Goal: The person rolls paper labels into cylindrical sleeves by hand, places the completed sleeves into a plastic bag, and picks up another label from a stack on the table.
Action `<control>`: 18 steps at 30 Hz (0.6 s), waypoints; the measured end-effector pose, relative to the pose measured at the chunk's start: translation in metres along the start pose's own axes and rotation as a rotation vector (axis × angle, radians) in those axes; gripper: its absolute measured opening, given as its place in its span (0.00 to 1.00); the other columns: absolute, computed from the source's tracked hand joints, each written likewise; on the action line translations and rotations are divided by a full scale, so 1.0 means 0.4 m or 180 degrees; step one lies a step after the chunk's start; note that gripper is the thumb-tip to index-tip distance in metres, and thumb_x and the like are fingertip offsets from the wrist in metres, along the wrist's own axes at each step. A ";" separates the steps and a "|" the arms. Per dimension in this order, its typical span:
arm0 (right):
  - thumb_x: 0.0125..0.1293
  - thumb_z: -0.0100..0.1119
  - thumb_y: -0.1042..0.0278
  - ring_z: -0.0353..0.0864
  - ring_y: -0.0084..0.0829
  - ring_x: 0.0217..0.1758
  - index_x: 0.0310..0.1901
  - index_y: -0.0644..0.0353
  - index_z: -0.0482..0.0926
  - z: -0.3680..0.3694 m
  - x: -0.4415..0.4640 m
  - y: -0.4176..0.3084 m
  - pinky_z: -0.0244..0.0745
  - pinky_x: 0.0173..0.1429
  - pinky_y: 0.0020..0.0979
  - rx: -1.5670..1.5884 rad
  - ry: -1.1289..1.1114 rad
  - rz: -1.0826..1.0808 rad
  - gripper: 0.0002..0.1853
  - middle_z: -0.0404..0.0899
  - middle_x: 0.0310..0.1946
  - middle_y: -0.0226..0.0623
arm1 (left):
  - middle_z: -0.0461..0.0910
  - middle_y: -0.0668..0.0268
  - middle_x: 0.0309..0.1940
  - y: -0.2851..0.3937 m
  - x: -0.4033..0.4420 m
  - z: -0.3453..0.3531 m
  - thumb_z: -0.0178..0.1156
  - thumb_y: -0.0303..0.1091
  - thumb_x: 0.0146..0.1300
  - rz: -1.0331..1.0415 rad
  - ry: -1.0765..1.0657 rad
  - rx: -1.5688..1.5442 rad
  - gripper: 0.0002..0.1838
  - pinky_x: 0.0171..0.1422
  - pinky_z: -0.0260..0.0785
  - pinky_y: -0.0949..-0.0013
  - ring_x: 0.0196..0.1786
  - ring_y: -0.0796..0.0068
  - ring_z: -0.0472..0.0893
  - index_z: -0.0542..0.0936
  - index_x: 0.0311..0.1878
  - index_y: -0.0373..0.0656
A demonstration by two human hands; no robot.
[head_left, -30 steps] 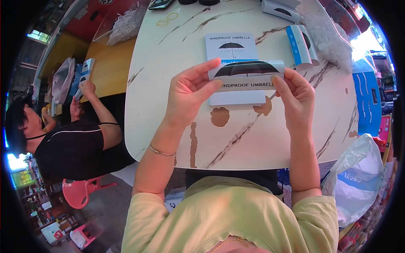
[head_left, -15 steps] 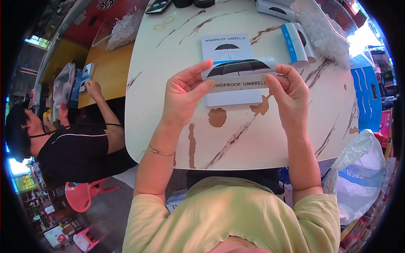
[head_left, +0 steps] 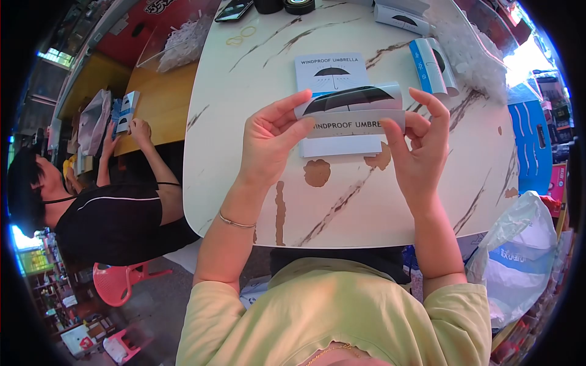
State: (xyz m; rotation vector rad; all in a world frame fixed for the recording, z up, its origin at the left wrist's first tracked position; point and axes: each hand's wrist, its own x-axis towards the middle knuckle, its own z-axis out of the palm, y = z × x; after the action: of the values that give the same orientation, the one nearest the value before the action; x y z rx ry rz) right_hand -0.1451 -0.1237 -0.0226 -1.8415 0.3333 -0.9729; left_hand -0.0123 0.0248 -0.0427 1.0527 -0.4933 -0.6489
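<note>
The left hand (head_left: pixel 267 139) and right hand (head_left: pixel 422 149) pinch opposite ends of a printed sheet (head_left: pixel 354 124) above the middle of the surface (head_left: pixel 244 91); it is only partly curled. Finished-looking rolls (head_left: pixel 426 68) lie near the right edge.

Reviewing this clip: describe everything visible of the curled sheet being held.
The sheet looks like glossy pale paper, bent into a loose curl. It shows a black umbrella above partly covered "WINDPROOF UMBRELLA" lettering. Held crosswise, it partly hides flat printed matter. The left hand pinches one end; the right hand holds the other, index finger raised.
</note>
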 end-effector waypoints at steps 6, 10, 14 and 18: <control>0.54 0.62 0.76 0.77 0.21 0.23 0.50 0.62 0.62 -0.002 0.002 0.002 0.71 0.22 0.19 -0.0596 0.0035 -0.0524 0.24 0.79 0.26 0.36 | 0.79 0.61 0.38 0.002 0.001 0.007 0.57 0.15 0.52 0.0023 -0.0018 0.0014 0.20 0.48 0.71 0.77 0.39 0.80 0.78 0.74 0.51 0.35; 0.52 0.63 0.76 0.78 0.22 0.25 0.49 0.62 0.62 0.000 0.006 -0.022 0.74 0.23 0.21 -0.0599 0.0049 -0.0189 0.24 0.79 0.27 0.37 | 0.79 0.61 0.38 0.003 -0.001 0.011 0.56 0.15 0.52 0.0085 -0.0048 0.0039 0.19 0.47 0.71 0.77 0.39 0.80 0.78 0.74 0.50 0.35; 0.51 0.64 0.76 0.78 0.21 0.30 0.47 0.63 0.63 -0.007 0.012 -0.038 0.75 0.28 0.21 -0.0210 -0.0082 0.0563 0.23 0.79 0.29 0.38 | 0.79 0.61 0.38 0.001 -0.001 0.007 0.56 0.15 0.52 0.0147 -0.0115 0.0092 0.19 0.48 0.72 0.77 0.39 0.79 0.78 0.75 0.49 0.35; 0.52 0.63 0.78 0.78 0.21 0.33 0.44 0.62 0.65 -0.021 0.021 -0.014 0.75 0.34 0.20 0.0197 0.0066 0.0611 0.20 0.78 0.30 0.36 | 0.79 0.61 0.37 0.002 -0.001 0.005 0.56 0.15 0.53 0.0182 -0.0114 0.0075 0.18 0.47 0.72 0.77 0.38 0.80 0.78 0.75 0.49 0.35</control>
State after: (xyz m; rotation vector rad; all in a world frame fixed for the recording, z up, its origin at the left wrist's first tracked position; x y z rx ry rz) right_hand -0.1470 -0.1314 -0.0125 -1.7099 0.4781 -0.8608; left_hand -0.0138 0.0241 -0.0413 1.0470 -0.5614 -0.6134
